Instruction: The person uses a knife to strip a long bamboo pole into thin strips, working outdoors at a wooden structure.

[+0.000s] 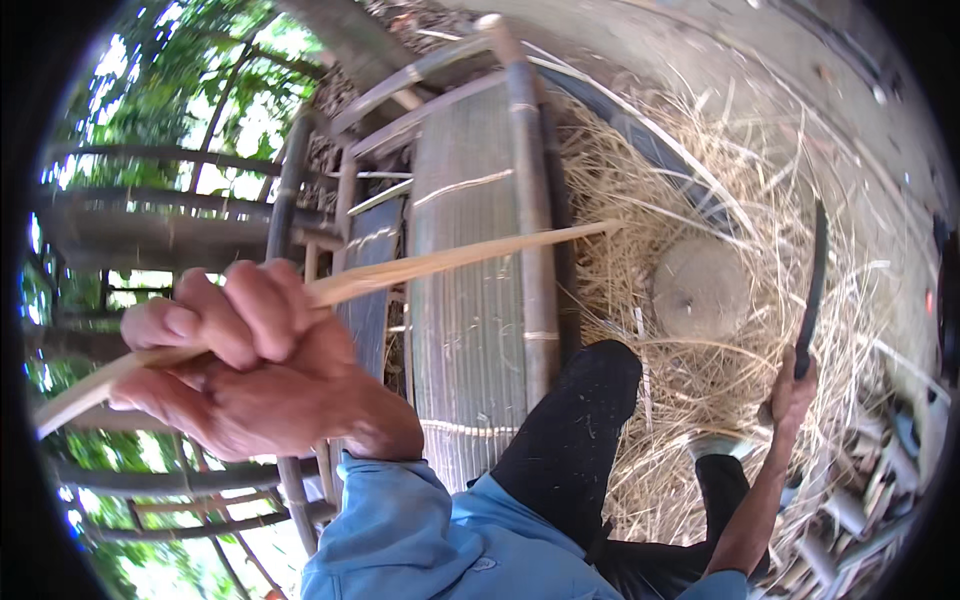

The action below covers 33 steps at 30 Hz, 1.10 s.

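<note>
Head view, left hand: the left hand (235, 365) is raised close to the camera, fingers clenched around a pale bamboo strip (420, 268), thumb side pressed on top; the tight wrap looks meant to keep the thin strip from twisting.
Strip position: it runs from the lower left edge, through the fist, up and right to a tip over the straw; held level and high, apparently so its length can be sighted along.
Right hand: the right hand (792, 393) is low at the right, closed on the handle of a dark knife (815, 285) whose blade points up and away from the body, well apart from the strip.
Bench: a slatted bamboo bench (480, 290) sits under the strip; the black-trousered knee (575, 420) rests just beside its rail.
Ground: a round wooden block (700, 288) lies in a litter of straw-like shavings (700, 150), near the knife.
Hidden: the strip's middle is covered by the fingers, and its left end is cut off at the dark rim.
Hard to tell: the knife handle is buried in the grip; the cut bamboo pieces (850, 510) at lower right are blurred by the lens edge.
</note>
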Each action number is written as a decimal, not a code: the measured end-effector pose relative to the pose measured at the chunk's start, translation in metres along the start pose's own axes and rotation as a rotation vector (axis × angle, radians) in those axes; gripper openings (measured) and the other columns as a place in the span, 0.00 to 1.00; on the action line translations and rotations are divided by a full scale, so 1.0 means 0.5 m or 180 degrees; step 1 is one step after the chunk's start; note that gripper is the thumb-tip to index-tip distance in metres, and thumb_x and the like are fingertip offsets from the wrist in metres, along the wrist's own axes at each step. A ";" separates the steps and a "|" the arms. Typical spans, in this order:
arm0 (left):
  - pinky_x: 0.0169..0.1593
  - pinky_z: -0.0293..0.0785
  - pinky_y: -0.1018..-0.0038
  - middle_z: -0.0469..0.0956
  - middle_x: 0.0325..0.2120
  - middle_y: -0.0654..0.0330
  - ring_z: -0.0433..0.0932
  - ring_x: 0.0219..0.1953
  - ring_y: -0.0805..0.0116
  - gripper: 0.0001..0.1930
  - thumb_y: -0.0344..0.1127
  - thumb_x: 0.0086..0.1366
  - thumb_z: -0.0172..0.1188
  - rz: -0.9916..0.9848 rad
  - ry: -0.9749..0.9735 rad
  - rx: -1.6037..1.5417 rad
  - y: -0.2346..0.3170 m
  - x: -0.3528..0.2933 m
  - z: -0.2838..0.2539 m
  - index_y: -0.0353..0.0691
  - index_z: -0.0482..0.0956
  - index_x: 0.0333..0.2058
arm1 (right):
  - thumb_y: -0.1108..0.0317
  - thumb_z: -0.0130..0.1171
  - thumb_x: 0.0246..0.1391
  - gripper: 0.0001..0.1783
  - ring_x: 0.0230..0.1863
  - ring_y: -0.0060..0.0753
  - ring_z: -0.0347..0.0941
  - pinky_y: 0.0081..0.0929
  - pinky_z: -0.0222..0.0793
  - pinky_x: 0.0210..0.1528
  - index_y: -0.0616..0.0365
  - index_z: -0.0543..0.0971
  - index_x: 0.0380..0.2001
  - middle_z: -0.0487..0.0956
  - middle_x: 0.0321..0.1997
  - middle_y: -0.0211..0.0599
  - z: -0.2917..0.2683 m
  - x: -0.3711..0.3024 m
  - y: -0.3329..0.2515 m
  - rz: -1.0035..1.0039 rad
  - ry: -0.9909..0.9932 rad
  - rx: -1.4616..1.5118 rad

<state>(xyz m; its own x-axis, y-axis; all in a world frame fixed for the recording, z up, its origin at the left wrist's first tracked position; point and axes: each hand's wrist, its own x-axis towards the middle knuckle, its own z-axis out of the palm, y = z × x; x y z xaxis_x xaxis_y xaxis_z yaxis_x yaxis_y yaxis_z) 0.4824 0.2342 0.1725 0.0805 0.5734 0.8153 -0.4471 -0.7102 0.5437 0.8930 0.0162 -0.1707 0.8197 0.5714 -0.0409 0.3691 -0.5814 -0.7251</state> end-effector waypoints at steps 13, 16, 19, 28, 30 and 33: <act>0.12 0.42 0.81 0.54 0.11 0.73 0.47 0.11 0.85 0.22 0.48 0.80 0.45 -0.0918 0.1208 0.1836 0.734 -0.083 -0.546 0.34 0.75 0.35 | 0.55 0.59 0.67 0.18 0.10 0.20 0.63 0.22 0.60 0.12 0.58 0.70 0.33 0.67 0.15 0.27 -0.090 -0.614 -0.347 -0.0129 -0.0775 0.1179; 0.14 0.45 0.79 0.55 0.09 0.76 0.54 0.10 0.84 0.23 0.50 0.79 0.48 -0.2174 0.1214 0.2116 0.735 -0.173 -0.600 0.36 0.80 0.35 | 0.56 0.60 0.67 0.18 0.10 0.20 0.64 0.22 0.62 0.11 0.59 0.70 0.31 0.68 0.16 0.28 -0.104 -0.681 -0.346 -0.0256 -0.0800 0.1001; 0.14 0.50 0.78 0.61 0.10 0.75 0.58 0.11 0.82 0.22 0.53 0.77 0.52 -0.2834 0.0978 0.2843 0.735 -0.329 -0.659 0.44 0.78 0.28 | 0.53 0.61 0.66 0.20 0.11 0.22 0.65 0.22 0.63 0.12 0.58 0.69 0.31 0.68 0.15 0.28 -0.075 -0.741 -0.355 -0.0244 -0.0884 0.1128; 0.29 0.68 0.54 0.69 0.17 0.42 0.73 0.21 0.61 0.22 0.45 0.73 0.56 -0.3720 0.1112 0.3719 0.744 -0.839 -0.675 0.29 0.76 0.28 | 0.53 0.62 0.65 0.18 0.13 0.21 0.66 0.23 0.64 0.12 0.57 0.72 0.35 0.69 0.18 0.28 0.004 -0.809 -0.345 0.0230 -0.0986 0.1157; 0.31 0.70 0.52 0.72 0.19 0.40 0.75 0.23 0.54 0.21 0.46 0.72 0.57 -0.3989 0.0679 0.3616 0.733 -0.899 -0.694 0.30 0.78 0.30 | 0.55 0.61 0.66 0.18 0.13 0.21 0.66 0.24 0.64 0.13 0.58 0.71 0.33 0.70 0.17 0.28 0.012 -0.810 -0.343 0.0282 -0.0975 0.1131; 0.36 0.72 0.49 0.76 0.23 0.39 0.78 0.29 0.43 0.20 0.47 0.69 0.59 -0.3993 0.0096 0.3605 0.709 -0.935 -0.719 0.31 0.80 0.35 | 0.54 0.63 0.65 0.18 0.13 0.21 0.66 0.23 0.65 0.14 0.57 0.72 0.33 0.70 0.17 0.28 0.023 -0.819 -0.342 0.0199 -0.0997 0.1141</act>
<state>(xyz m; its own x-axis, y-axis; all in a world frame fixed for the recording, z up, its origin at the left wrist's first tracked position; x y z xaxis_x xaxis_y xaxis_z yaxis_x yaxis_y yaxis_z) -0.0340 -0.1390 -0.0878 -0.1571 0.9681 -0.1952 0.6930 0.2489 0.6766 0.4891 -0.1116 -0.0377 0.6438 0.7208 -0.2571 0.1038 -0.4151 -0.9038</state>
